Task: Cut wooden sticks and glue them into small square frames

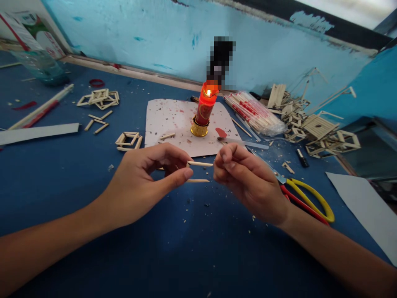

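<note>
My left hand [151, 176] pinches a small piece made of short wooden sticks [200, 164]; two of its sticks point right, one above the other. Just past the tip of the upper stick is my right hand [248, 178], its thumb and fingers pressed together. Whatever those fingers hold, if anything, is hidden. Behind both hands a lit red candle [204, 108] in a gold base stands on a stained white sheet [164, 116]. Short stick pieces [168, 135] lie on that sheet. A small stick frame [128, 141] rests on the blue table beyond my left hand.
Scissors [305, 200] with yellow and red handles lie beside my right wrist. Further back right are bagged sticks [256, 114] and several stick structures [319, 126]. More stick frames [101, 98], a paper strip [40, 133] and a plastic container [43, 68] are at left.
</note>
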A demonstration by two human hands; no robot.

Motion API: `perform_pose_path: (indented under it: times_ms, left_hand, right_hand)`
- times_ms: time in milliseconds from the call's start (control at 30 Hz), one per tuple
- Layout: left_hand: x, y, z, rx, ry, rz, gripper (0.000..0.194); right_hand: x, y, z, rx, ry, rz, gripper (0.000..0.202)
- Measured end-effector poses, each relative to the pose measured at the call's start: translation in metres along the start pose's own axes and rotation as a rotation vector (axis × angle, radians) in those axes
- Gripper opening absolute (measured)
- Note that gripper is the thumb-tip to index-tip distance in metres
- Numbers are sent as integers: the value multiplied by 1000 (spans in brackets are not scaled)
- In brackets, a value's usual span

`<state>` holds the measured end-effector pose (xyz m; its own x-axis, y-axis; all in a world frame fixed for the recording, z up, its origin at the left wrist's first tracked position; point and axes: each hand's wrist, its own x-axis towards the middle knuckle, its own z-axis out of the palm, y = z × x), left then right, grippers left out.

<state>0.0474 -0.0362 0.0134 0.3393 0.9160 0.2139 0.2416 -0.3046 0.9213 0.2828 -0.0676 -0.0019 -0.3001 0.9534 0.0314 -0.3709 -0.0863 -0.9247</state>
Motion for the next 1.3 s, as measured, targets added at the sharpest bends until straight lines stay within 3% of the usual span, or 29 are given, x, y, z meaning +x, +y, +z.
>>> perform_pose_path:
  times_ms: [200,500,733,867,1100,1300]
  left_hand:
    - [1,-1,1,-23,-7,-7,12]
    - [1,1,0,-65,23,-63,13]
    - [15,-1,-8,-283,311,-118,9]
    - [24,-9,-11,-332,387,-137,9]
    - [22,-15,-10,-255,294,-120,8]
    - [20,-7,-12,-151,163,-150,9]
  right_hand:
    - [0,2,-2,-11,-32,-14,10]
    - [8,4,-4,-91,69,-93,3]
    - [6,2,-5,-113,51,-105,10]
    - [8,3,-7,-124,58,-135,9]
    - [7,1,-2,-156,152,-144,3]
    - [6,-3,-2,-345,219,-57,41]
